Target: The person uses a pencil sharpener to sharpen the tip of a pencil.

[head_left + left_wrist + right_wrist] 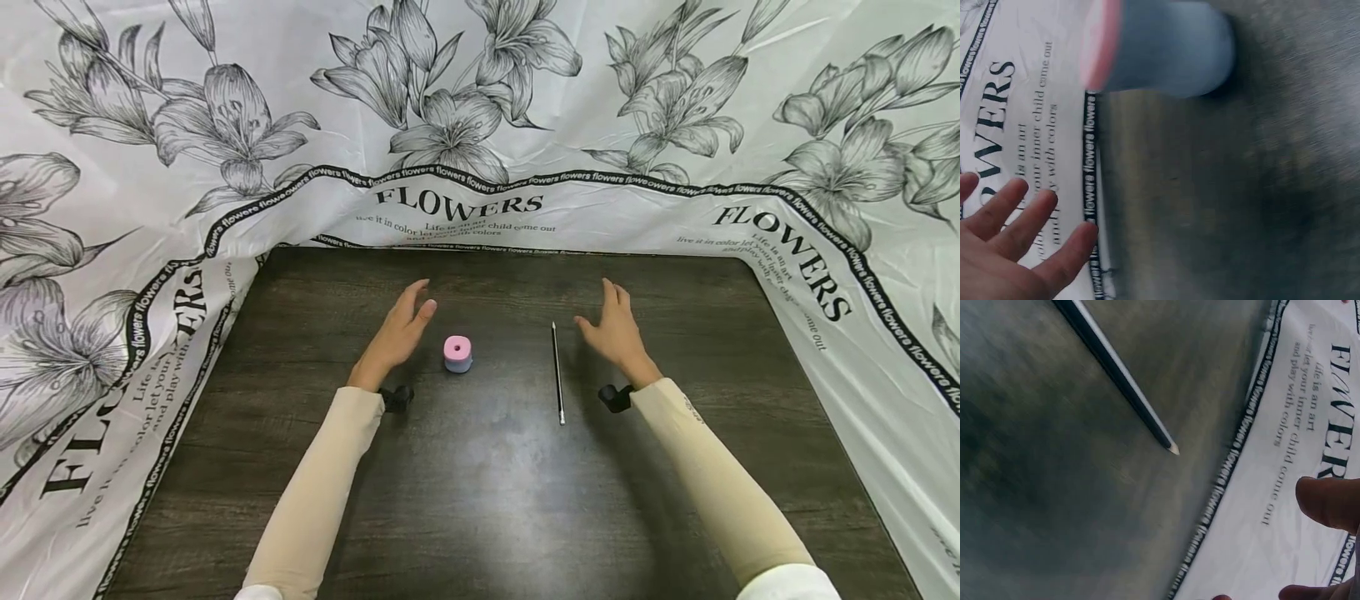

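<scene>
Along the nine o'clock side of the tabletop (247, 400), we saw a white cloth (45, 350) printed with grey flowers and black lettering, which also rose behind the twelve o'clock edge. Next, the beige left sleeve (318, 483) reached up from about seven o'clock, with a black wrist device (397, 398) at its cuff. Past it, the left hand (393, 333) held nothing; its fingers were loosely extended, the thumb apart, the tips toward one o'clock. Between three and four o'clock from that hand, near but not touching it, we found a small pink-and-blue block (457, 355) on the tabletop, pink on top with a dark hole. We saw it blurred in the left wrist view, near twelve o'clock. Farther toward three o'clock and well apart from the pink-and-blue block, a dark pencil (557, 372) lay with its sharpened tip toward twelve o'clock and its pale end toward six. At about two o'clock from the pencil, we saw the right hand (617, 331), which also held nothing; its thumb stood wide of the fingers and pointed to ten o'clock, near the pencil's tip without touching it. Last, the beige right sleeve (720, 475) ran down toward five o'clock, a second black wrist device (615, 399) beside its cuff.
</scene>
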Demonstrator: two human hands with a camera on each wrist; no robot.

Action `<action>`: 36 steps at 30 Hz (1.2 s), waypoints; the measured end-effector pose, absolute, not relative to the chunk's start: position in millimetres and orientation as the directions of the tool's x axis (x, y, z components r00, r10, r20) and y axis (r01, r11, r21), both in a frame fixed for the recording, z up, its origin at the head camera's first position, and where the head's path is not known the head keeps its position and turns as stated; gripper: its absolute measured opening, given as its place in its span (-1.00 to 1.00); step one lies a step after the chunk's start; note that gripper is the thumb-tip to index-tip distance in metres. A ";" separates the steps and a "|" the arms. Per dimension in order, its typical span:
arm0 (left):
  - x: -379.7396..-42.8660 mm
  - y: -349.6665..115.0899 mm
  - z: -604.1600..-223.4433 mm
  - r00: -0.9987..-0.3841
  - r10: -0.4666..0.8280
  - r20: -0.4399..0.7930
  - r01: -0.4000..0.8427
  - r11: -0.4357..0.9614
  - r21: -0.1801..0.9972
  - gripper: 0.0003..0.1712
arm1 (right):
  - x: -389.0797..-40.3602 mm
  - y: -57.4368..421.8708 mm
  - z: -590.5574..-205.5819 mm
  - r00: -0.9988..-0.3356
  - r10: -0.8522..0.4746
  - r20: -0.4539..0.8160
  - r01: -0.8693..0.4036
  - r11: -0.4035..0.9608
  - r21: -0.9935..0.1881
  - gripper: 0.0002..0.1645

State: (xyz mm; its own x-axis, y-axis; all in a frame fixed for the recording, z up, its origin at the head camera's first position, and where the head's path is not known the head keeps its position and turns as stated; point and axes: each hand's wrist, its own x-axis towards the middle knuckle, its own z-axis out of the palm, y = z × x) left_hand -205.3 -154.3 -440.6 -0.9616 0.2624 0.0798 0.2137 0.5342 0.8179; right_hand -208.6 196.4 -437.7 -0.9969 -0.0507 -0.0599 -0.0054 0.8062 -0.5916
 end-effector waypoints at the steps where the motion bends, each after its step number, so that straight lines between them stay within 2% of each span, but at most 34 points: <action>1: -202.8 -154.0 -444.7 -0.961 0.266 0.073 0.205 0.513 0.833 -0.12 | -205.3 196.6 -440.3 -0.996 -0.048 -0.073 0.005 0.803 -0.596 0.00; 12: -185.1 -150.2 -480.2 -0.967 0.256 -0.001 0.112 0.425 0.898 -0.24 | -183.2 190.6 -471.8 -0.985 -0.058 -0.161 0.057 0.778 -0.626 -0.05; 20: -178.0 -139.1 -499.5 -0.967 0.250 -0.046 0.058 0.395 0.917 -0.11 | -170.2 183.3 -484.6 -0.978 -0.056 -0.202 0.087 0.767 -0.635 -0.07; 26: -175.4 -133.4 -511.8 -0.972 0.232 -0.045 0.057 0.416 0.908 -0.04 | -162.8 175.8 -490.1 -0.978 -0.026 -0.208 0.115 0.763 -0.636 -0.07; 36: -173.8 -120.5 -511.5 -0.983 0.182 -0.027 0.061 0.461 0.885 -0.16 | -155.1 165.9 -498.1 -0.977 0.042 -0.207 0.163 0.772 -0.614 -0.05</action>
